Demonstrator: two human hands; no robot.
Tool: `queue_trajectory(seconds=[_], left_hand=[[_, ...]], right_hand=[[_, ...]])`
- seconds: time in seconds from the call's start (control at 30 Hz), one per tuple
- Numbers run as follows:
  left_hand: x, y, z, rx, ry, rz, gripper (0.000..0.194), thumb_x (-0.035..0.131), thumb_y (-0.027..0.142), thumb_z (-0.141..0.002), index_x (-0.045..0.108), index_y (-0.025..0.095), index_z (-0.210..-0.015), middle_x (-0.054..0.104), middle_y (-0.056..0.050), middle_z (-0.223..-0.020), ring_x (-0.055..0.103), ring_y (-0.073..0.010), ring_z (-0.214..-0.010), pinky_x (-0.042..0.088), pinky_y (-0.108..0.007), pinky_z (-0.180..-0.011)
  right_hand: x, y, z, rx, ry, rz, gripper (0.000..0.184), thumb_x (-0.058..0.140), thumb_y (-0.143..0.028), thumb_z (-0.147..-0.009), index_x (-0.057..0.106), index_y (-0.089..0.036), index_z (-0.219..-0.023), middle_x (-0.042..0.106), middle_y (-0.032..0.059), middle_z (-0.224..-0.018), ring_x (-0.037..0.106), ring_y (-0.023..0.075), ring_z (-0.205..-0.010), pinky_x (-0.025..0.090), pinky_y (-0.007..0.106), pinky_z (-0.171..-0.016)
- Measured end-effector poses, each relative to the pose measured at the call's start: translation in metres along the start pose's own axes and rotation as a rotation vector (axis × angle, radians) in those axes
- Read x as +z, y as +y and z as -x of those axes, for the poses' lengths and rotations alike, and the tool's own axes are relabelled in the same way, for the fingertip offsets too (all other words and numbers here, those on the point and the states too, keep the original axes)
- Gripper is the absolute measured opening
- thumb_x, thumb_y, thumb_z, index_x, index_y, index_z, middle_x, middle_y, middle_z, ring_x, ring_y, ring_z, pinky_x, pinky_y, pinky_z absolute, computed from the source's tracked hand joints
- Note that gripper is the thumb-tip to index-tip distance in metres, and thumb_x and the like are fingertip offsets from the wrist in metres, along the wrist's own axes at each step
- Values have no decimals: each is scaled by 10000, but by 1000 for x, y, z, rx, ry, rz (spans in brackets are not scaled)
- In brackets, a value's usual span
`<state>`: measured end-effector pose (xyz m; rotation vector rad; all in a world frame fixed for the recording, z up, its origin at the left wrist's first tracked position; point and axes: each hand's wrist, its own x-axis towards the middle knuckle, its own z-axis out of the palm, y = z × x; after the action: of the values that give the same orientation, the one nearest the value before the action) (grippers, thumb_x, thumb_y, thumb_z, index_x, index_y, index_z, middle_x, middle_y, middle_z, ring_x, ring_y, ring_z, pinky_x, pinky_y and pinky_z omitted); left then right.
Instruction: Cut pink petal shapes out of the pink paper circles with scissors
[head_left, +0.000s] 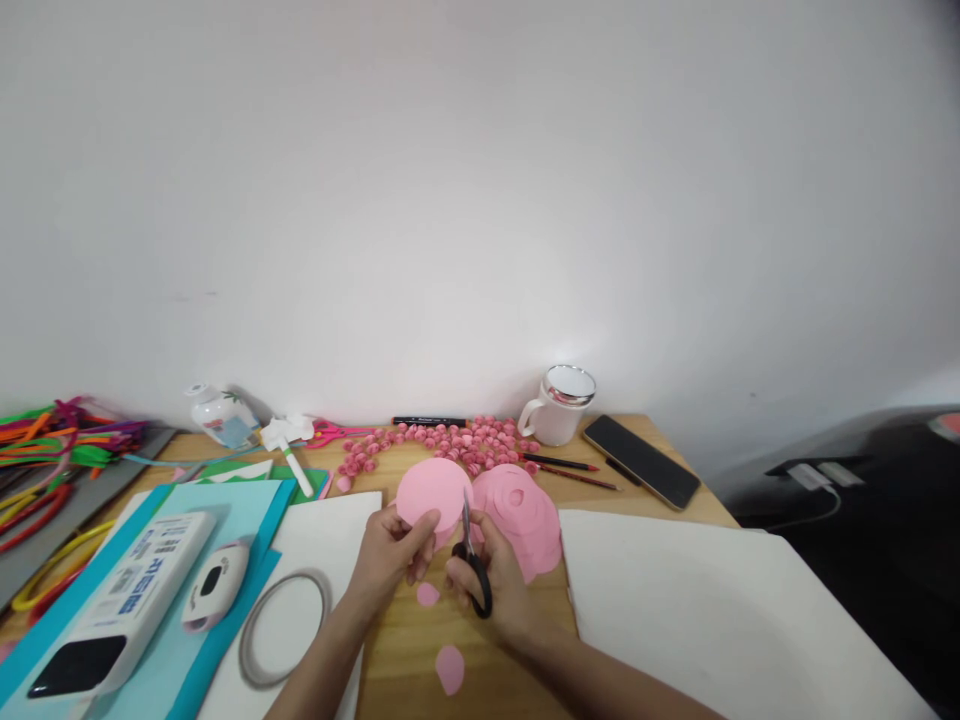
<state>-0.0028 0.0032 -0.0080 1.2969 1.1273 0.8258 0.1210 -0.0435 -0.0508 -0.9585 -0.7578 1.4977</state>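
Left fingers (422,530) pinch a pink disc (429,490); right fingers (489,530) grasp scissors (468,542), blades toward the pale wall (450,200), long axis leaning slightly left (pink pieces (450,669) dot the wooden table (405,660)).

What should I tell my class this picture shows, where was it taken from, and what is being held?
There is no machine here: a person works with two bare hands, seen by a camera worn on the head, looking forward and down. The left hand holds a round pink paper disc; the right hand holds black-handled metal scissors at its edge. On the brown wooden table lie overlapping pink paper pieces, small curled pink pieces, a white mug with a shiny rim and a black phone.
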Motion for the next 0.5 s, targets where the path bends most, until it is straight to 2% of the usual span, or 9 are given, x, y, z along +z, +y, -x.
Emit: queue_trajectory(seconds=[0.13, 0.33, 0.5], left_hand=[[3, -1, -1, -19, 58, 25, 445, 660, 446, -674, 475, 153, -396, 429, 39, -291, 327, -50, -270, 216, -186, -334], [4, 3, -1, -16, 73, -26, 452, 689, 422, -621, 429, 158, -362, 392, 52, -284, 301, -38, -279, 195, -183, -339], [2, 4, 0, -11, 37, -54, 456, 674, 420, -641, 433, 153, -360, 381, 52, -285, 293, -35, -291, 195, -185, -352]], right_hand=[[1, -1, 0, 97, -12, -26, 366, 603, -462, -717, 424, -231, -938, 340, -131, -391, 274, 68, -333, 228, 171, -350], [1, -8, 4, -31, 26, 117, 447, 760, -232, -597, 454, -230, -922, 500, -79, -593, 453, 96, -503, 383, 196, -474], [-3, -5, 4, -83, -10, 134, 410, 747, -219, -633, 440, -231, -904, 542, -54, -682, 517, 122, -599, 430, 226, -561]])
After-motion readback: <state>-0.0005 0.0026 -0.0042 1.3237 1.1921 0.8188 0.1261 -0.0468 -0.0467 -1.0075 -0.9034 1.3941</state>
